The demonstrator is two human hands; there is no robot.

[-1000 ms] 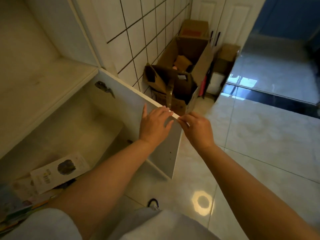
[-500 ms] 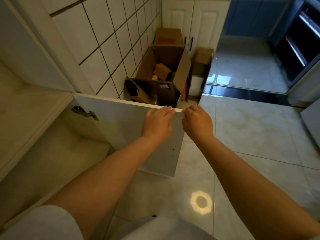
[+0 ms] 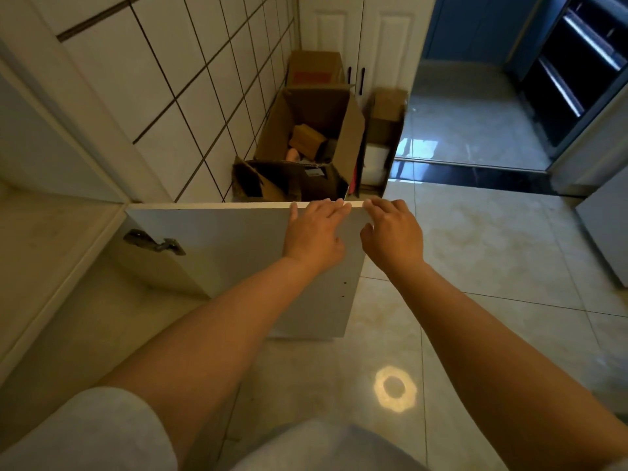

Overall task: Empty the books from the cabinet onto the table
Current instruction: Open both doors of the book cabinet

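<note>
The white cabinet door (image 3: 217, 253) stands swung out from the cabinet (image 3: 57, 239) on the left, its metal hinge (image 3: 154, 243) showing. My left hand (image 3: 314, 236) lies on the door's inner face near the free corner, fingers hooked over the top edge. Just past that corner is my right hand (image 3: 390, 232), fingers spread, thumb by the door's side edge and nothing in its grasp. No books are in view; the low part of the cabinet is cut off by the frame and my left arm.
Open cardboard boxes (image 3: 309, 141) stand against the tiled wall (image 3: 190, 79) right behind the door. White closet doors (image 3: 360, 39) are beyond them. Glossy tiled floor (image 3: 475, 266) spreads to the right, with a dark threshold (image 3: 475, 175) and a grey unit (image 3: 608, 226) at the far right.
The door has swung further out and my view has turned right, so the books low in the cabinet have left the frame. My right hand has loosened from the door edge.
</note>
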